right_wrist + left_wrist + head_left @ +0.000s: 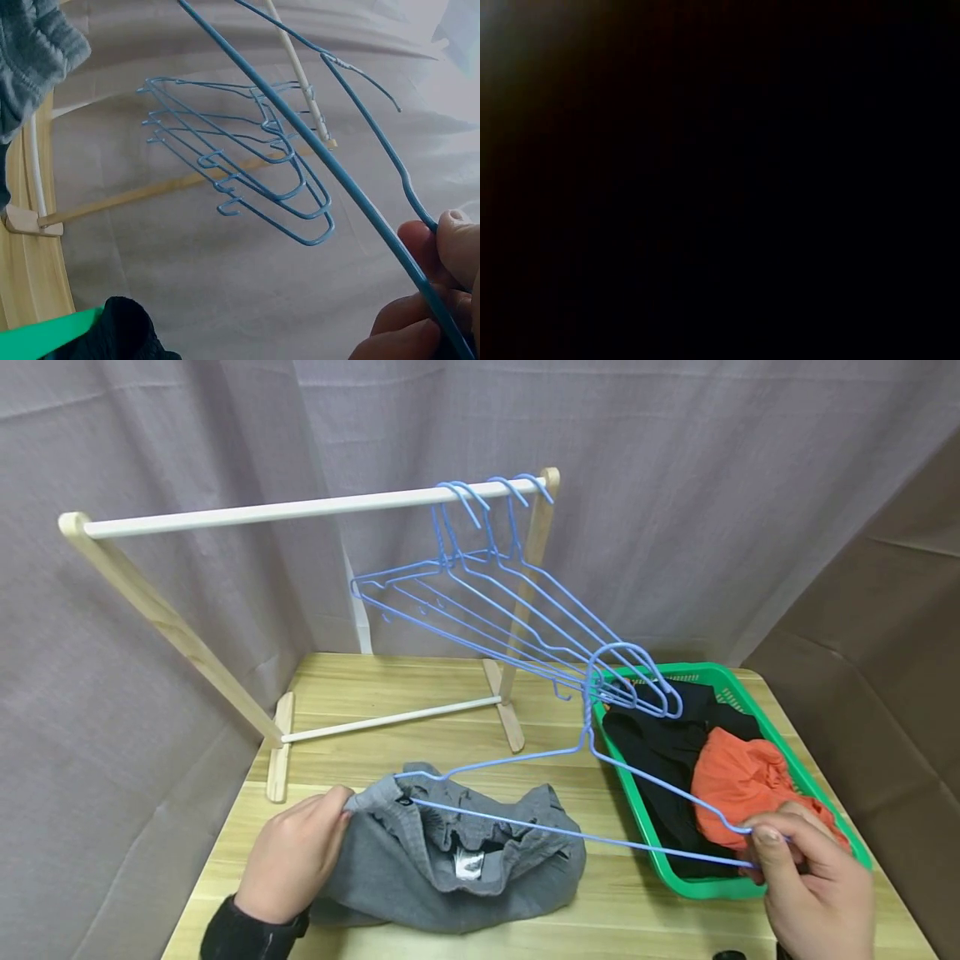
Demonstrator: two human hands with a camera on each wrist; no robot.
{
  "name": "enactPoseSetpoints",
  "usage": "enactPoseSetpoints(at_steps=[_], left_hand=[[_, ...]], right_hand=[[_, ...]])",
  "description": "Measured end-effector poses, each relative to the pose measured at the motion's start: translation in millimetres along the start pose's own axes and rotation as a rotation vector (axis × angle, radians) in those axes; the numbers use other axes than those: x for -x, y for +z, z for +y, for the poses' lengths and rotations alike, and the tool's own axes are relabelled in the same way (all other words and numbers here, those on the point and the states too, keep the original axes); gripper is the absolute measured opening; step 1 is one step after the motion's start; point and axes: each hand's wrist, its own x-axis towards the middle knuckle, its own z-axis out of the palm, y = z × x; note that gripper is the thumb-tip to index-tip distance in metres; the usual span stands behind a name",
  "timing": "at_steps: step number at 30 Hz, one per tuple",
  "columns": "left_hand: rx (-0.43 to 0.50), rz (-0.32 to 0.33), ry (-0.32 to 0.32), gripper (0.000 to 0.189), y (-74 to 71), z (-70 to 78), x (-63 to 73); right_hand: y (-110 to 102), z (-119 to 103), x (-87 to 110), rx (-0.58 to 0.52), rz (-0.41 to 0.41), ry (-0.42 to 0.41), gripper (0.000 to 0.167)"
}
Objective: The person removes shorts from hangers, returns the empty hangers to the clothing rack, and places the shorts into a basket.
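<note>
In the head view my right hand (pixel 813 868) grips one end of a blue wire hanger (pixel 517 823), thumb on top. The hanger's hook points up, and its far end reaches into the waistband of a grey garment (pixel 450 906). This garment lies on the table, its gathered waistband open and a white label showing inside. At the waistband's left end, my left hand (pixel 296 852) pinches the cloth beside the hanger's tip, which the cloth hides. The right wrist view shows the fingers (pixel 420 334) around the hanger's end. Nearly all of the left wrist view is dark.
Several blue hangers (pixel 525 602) hang on the right end of a wooden rack's white rail (pixel 300 510). To the right stands a green basket (pixel 622 768) with black clothes (pixel 660 743) and an orange garment (pixel 742 768). A grey curtain (pixel 675 485) closes off the back.
</note>
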Motion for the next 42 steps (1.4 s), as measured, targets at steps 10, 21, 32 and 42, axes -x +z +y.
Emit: enactPoseSetpoints(at_steps=[10,21,32,42], left_hand=[[-0.034,-0.097,-0.094,0.019,19.3,2.9,1.2],[-0.081,-0.182,-0.152,0.027,40.0,15.7,-1.0],[-0.072,-0.228,-0.157,0.023,42.7,21.4,2.9],[-0.077,-0.264,-0.198,0.025,37.6,23.9,4.1]], right_hand=[[2,-2,-4.4,0.154,0.091,-0.042,0.011],[19,-8,-6.0,0.226,0.153,-0.073,0.016],[23,-15,-5.3,0.339,0.152,-0.060,0.011],[57,-19,-21.5,0.552,0.052,-0.128,0.018]])
